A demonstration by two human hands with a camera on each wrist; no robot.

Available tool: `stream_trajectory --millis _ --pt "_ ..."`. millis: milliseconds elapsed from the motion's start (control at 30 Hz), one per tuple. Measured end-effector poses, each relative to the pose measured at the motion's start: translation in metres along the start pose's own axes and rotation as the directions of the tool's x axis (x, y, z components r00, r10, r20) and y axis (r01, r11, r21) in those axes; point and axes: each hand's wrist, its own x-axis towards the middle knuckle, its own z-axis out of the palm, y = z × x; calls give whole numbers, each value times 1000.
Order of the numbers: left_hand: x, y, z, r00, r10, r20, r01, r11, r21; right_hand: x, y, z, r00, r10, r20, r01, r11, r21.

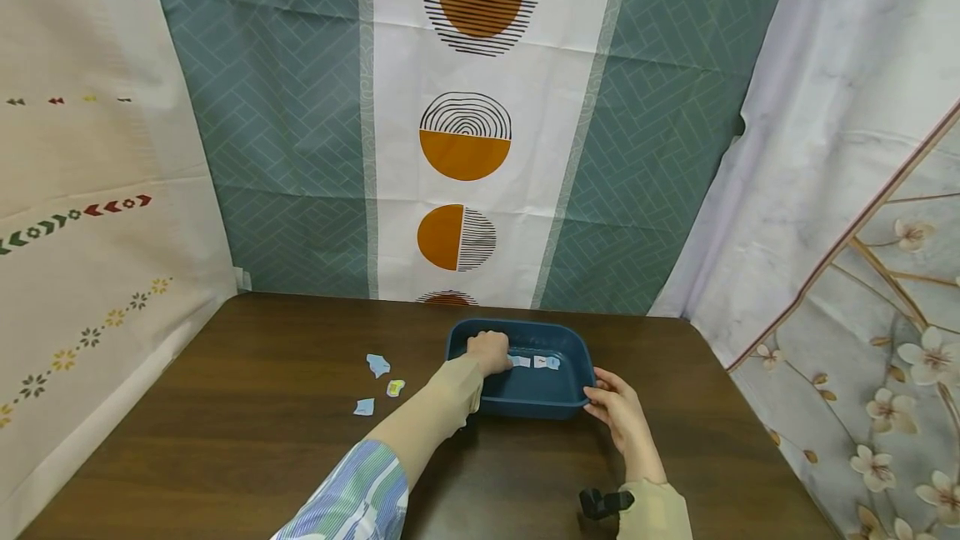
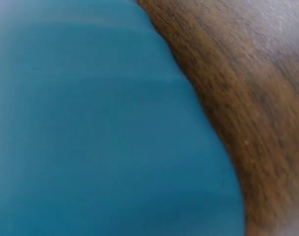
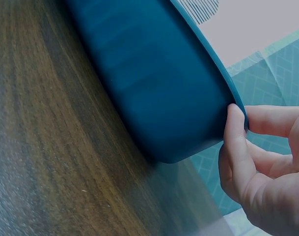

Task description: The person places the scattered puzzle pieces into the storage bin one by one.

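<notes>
A dark blue plastic basin (image 1: 531,408) sits on the table. My left hand (image 1: 487,352) reaches into its left side, fingers bent down and pinching the end of a small light blue and white piece (image 1: 520,362). A second such piece (image 1: 547,362) lies just to the right of it on the basin floor. My right hand (image 1: 617,408) grips the basin's right rim near the front corner. The right wrist view shows that thumb and fingers (image 3: 233,129) pinching the rim from both sides. In the left wrist view, the basin's outer wall (image 2: 105,128) fills most of the picture.
Left of the basin lie two light blue pieces (image 1: 378,365) and a yellow-green piece (image 1: 395,388) on the brown wooden table (image 1: 247,440). Patterned cloth (image 1: 300,107) hangs behind the table and along both sides. A black strap part (image 1: 606,503) is on the right wrist.
</notes>
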Motion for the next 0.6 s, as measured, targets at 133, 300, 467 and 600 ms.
stream_trajectory --millis 133,300,467,600 --pt "-3 -1 -3 1000 13 -1 -13 1000 8 -2 -2 0 1000 -2 3 2 1000 -2" --pt "-10 -3 -12 999 40 -16 -40 999 -3 -3 -3 0 1000 2 3 -2 1000 -6" --pt "-18 -4 -22 997 63 -46 -64 998 -22 -1 -4 0 1000 -4 17 5 1000 -5" --pt "-28 -6 -32 995 74 -72 -78 995 -57 -1 -2 -1 1000 1 18 -1 1000 -3"
